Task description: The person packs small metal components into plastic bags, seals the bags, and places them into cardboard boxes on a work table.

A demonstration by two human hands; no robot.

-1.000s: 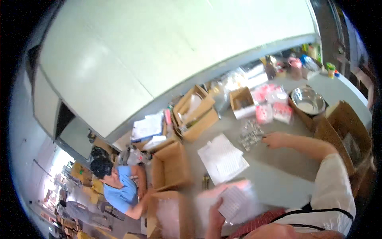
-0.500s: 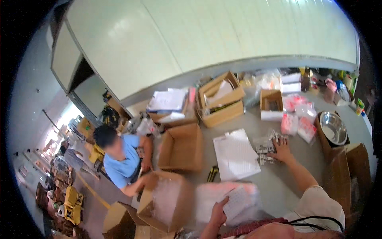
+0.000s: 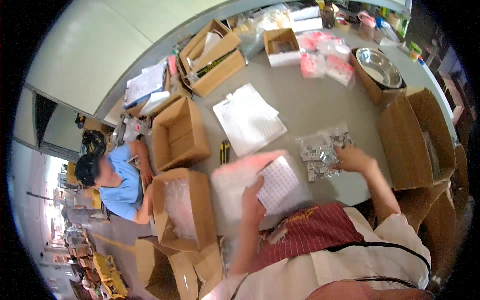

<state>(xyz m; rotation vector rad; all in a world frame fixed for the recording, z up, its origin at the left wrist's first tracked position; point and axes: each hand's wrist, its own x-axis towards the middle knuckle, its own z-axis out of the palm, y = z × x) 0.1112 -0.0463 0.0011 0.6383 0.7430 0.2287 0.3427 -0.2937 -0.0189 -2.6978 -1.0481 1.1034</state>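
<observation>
Slides the clear bag [image 3: 314, 156] of small pale bits toward the body, away from the white papers [image 3: 250, 120].

On the body side of the white papers, reaches the left arm up from the lower edge, over a blurry pink and white pack [image 3: 231, 187]; seems to pinch a printed sheet [image 3: 281, 184] in the left hand [image 3: 254, 200], with the thumb on top. To the right of the white papers and nearer the body, has the clear bag on the grey table [image 3: 352, 191], no longer up against them; seems handier there, close to the sheet. Farthest right of the white papers, bends the right arm, slants it up and left, and curls the right hand [image 3: 354, 159] at the bag's right edge, not flat and spread as before. Cannot tell if pinching or just pressing there.
</observation>
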